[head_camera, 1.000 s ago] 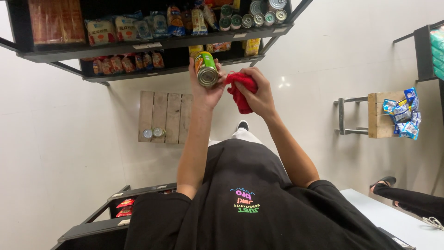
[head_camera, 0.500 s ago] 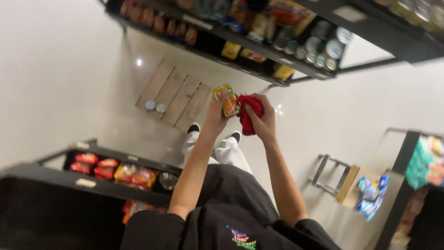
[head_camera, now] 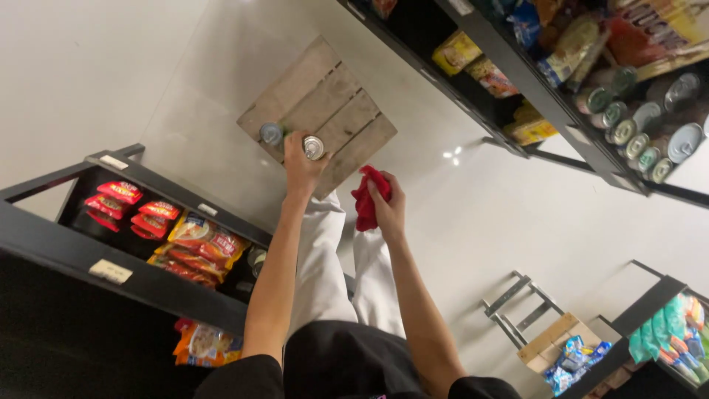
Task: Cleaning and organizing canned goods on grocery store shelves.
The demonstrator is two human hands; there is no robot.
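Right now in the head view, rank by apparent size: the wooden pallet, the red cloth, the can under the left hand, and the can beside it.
1. Wooden pallet, clearly largest.
2. Red cloth, bunched in the right hand.
3. The can under the left hand and the other can: these look alike, so no ranking.

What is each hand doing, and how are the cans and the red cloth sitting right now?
Left hand: reaching down, fingers around a can.
Held can: upright on the wooden pallet, in the left hand's grip.
Second can: upright on the pallet, just beside the hand.
Right hand: closed on the red cloth.
Red cloth: bunched up, held above the floor.
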